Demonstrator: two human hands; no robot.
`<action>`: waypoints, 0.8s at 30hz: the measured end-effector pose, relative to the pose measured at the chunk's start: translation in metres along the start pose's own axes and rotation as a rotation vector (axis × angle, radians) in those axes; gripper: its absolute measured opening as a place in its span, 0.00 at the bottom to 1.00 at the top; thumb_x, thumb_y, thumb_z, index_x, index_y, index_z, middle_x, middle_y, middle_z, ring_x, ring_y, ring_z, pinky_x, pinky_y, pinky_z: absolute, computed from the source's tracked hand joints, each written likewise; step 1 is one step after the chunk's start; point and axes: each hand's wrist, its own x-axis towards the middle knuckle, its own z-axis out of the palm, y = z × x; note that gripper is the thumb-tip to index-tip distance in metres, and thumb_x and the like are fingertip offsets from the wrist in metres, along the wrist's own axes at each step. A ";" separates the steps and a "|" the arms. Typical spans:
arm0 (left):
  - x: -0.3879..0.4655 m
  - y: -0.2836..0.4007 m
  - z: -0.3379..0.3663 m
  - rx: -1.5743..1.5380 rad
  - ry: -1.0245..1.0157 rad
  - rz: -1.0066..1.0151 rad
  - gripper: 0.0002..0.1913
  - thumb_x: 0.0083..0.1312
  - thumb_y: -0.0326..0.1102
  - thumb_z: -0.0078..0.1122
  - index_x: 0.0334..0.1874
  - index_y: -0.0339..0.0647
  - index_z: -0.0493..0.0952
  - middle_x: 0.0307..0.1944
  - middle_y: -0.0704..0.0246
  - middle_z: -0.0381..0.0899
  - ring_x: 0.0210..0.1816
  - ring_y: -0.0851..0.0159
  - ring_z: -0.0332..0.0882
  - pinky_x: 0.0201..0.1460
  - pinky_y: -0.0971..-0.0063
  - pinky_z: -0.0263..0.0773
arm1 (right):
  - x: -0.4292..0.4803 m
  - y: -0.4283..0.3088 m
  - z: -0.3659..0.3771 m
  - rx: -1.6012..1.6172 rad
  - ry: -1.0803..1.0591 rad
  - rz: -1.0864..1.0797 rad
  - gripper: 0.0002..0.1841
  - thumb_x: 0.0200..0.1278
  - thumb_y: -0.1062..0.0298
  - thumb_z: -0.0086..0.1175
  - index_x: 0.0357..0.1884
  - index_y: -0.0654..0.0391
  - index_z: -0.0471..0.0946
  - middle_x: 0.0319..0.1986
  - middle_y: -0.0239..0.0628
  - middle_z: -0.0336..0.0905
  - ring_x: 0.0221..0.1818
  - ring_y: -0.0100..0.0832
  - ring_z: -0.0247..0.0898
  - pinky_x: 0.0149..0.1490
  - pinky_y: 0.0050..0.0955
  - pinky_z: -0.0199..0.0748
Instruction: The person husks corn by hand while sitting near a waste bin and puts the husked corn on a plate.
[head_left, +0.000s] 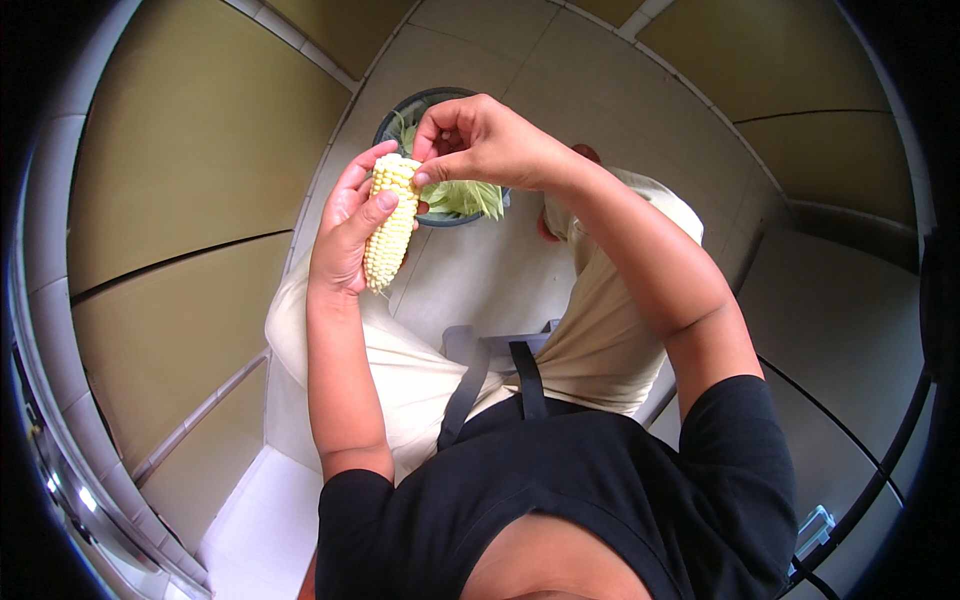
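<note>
A husked ear of pale yellow corn (391, 225) lies along the palm of my left hand (349, 225), its narrow tip towards my wrist. My left thumb presses on the kernels. At the broad far end, the thumb and index finger of my right hand (469, 146) touch the side of the ear; whether they pinch a kernel cannot be told. Beyond and beneath both hands stands a round dark bin (450, 220) with a liner. Green corn husks (469, 198) lie in it, some reaching over its rim, partly hidden by my right hand.
My knees are spread on both sides of the tiled floor (487, 277). Olive cabinet doors (202, 135) line the left, with more at the upper right. Grey panels (832, 300) stand at the right. Part of a grey stool (517, 343) shows between my legs.
</note>
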 end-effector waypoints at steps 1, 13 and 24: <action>0.000 0.000 0.000 0.000 0.000 -0.002 0.28 0.51 0.32 0.58 0.54 0.37 0.58 0.39 0.62 0.70 0.33 0.66 0.75 0.33 0.80 0.73 | 0.000 0.001 0.000 -0.076 -0.010 -0.004 0.09 0.46 0.71 0.59 0.27 0.63 0.72 0.23 0.29 0.72 0.27 0.17 0.66 0.35 0.15 0.66; -0.001 -0.002 0.003 0.068 0.043 0.035 0.31 0.50 0.34 0.59 0.55 0.36 0.57 0.38 0.62 0.70 0.31 0.67 0.74 0.32 0.80 0.74 | 0.000 0.002 -0.001 -0.123 -0.004 -0.001 0.05 0.48 0.73 0.55 0.25 0.64 0.73 0.20 0.26 0.71 0.23 0.14 0.64 0.30 0.13 0.63; -0.002 0.001 0.000 -0.100 -0.038 0.026 0.28 0.54 0.33 0.55 0.55 0.36 0.55 0.37 0.58 0.71 0.32 0.62 0.76 0.33 0.76 0.75 | 0.001 0.004 0.001 0.395 -0.036 0.133 0.04 0.48 0.74 0.48 0.28 0.60 0.71 0.21 0.27 0.69 0.22 0.16 0.59 0.24 0.13 0.54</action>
